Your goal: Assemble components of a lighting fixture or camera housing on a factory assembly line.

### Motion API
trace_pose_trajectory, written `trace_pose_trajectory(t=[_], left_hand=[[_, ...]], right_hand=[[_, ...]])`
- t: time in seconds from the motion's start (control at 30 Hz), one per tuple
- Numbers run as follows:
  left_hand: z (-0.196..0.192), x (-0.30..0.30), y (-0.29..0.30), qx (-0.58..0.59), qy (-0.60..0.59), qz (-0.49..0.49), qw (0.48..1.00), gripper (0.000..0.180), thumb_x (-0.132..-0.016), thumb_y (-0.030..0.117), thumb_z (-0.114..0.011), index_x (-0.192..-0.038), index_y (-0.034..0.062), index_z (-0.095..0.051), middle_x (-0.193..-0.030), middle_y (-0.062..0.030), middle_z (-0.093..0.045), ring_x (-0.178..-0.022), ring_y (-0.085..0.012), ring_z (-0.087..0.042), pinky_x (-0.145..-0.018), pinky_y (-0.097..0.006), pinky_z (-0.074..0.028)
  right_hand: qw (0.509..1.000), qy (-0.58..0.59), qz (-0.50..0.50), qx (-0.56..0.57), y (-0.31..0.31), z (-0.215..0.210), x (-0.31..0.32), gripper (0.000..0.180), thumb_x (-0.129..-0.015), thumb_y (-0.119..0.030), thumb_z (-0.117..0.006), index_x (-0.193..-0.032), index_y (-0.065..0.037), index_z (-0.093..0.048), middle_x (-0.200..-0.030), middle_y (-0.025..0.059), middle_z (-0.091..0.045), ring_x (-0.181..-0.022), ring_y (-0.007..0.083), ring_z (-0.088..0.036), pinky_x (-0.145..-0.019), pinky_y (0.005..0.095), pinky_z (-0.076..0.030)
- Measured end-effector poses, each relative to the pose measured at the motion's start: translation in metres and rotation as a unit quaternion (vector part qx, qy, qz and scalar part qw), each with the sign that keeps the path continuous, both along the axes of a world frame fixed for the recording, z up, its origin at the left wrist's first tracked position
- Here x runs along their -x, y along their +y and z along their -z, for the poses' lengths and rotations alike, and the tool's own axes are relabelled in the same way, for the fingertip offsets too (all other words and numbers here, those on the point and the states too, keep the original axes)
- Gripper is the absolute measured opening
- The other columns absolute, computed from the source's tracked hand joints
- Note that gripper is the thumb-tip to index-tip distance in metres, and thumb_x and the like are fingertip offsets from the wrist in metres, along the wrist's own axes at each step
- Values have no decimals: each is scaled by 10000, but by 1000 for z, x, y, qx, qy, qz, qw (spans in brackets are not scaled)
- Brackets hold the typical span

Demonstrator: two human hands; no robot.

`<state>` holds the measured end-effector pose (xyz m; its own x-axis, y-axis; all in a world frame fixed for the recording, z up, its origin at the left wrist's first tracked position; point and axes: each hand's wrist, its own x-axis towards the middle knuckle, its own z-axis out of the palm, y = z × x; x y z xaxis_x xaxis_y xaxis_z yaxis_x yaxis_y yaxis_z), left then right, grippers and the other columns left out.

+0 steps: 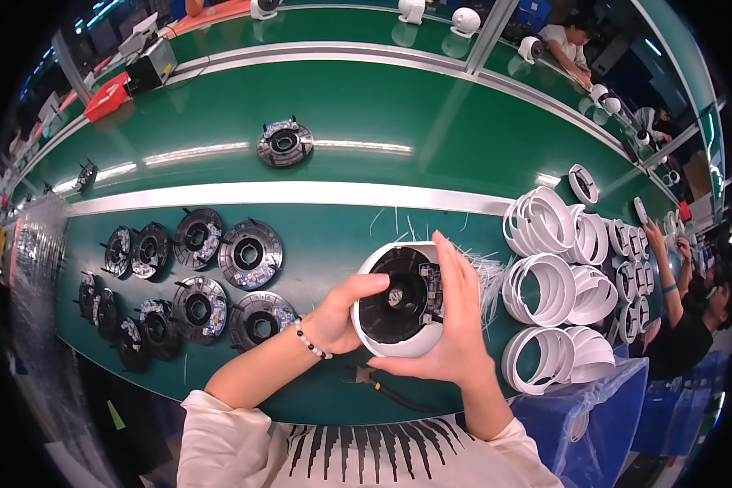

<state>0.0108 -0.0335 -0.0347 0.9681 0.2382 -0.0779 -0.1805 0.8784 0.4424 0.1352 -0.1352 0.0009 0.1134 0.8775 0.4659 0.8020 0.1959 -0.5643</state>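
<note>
Over the near edge of the green bench I hold a white round housing [407,346] with a black disc [380,309] seated inside it. A small circuit board [433,285] shows at the disc's right side, and a dark hole is near its middle. My left hand [333,315] grips the housing's left side, thumb on the disc's face. On the right side, my right hand [457,329] closes round it, its fingers up along the edge and the thumb underneath. Just below lie pliers [390,392] with dark handles. White thin strips [490,281] are scattered behind my right hand.
Several black discs with circuit boards [252,254] lie at left; another disc [285,144] is on the far green surface. Stacked white rings [538,290] stand at right. A white rail [301,193] crosses the bench. A co-worker [679,333] works at far right, beyond a blue bin [581,423].
</note>
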Motion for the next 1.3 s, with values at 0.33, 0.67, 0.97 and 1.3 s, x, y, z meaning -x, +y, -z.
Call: trace_pose_trajectory(t=[0.33, 0.67, 0.97, 1.3], left_hand=[[2, 1, -14, -82, -1, -73, 994, 639, -694, 220, -541, -1253, 6, -314, -1229, -138, -416, -1092, -244, -455, -941, -368, -368], [-20, -26, -32, -73, -31, -169, 982, 667, -701, 301, -453, -1291, 55, -263, -1202, -154, -432, -1065, -261, -468, -911, -374, -387], [-10, 0, -6, -32, 131, -49, 990, 529, -803, 367, -359, -1159, -21, -406, -1139, -180, -494, -1027, -293, -505, -911, -401, -392], [2, 21, 30, -166, 238, 107, 951, 516, -814, 317, -406, -1242, 40, -325, -1142, -184, -483, -936, -351, -552, -548, -490, -529]], right_hand=[[985, 74, 30, -151, -1, 24, -1, 993, -437, -396, -763, -1229, 25, -336, -1271, 243, -317, -1119, 395, -353, -924, 449, -292], [975, 13, 126, -181, -22, 20, 10, 748, -539, -396, -735, -1138, -36, -468, -1254, 207, -365, -1096, 375, -388, -923, 468, -296], [975, -84, 20, -203, -50, 23, 6, 220, -625, -131, -696, -827, -70, -632, -889, 16, -622, -845, 184, -582, -913, 446, -339], [995, -29, 37, -82, -55, 9, 0, 397, -647, -185, -701, -992, -35, -574, -1036, 77, -571, -992, 243, -529, -890, 416, -377]])
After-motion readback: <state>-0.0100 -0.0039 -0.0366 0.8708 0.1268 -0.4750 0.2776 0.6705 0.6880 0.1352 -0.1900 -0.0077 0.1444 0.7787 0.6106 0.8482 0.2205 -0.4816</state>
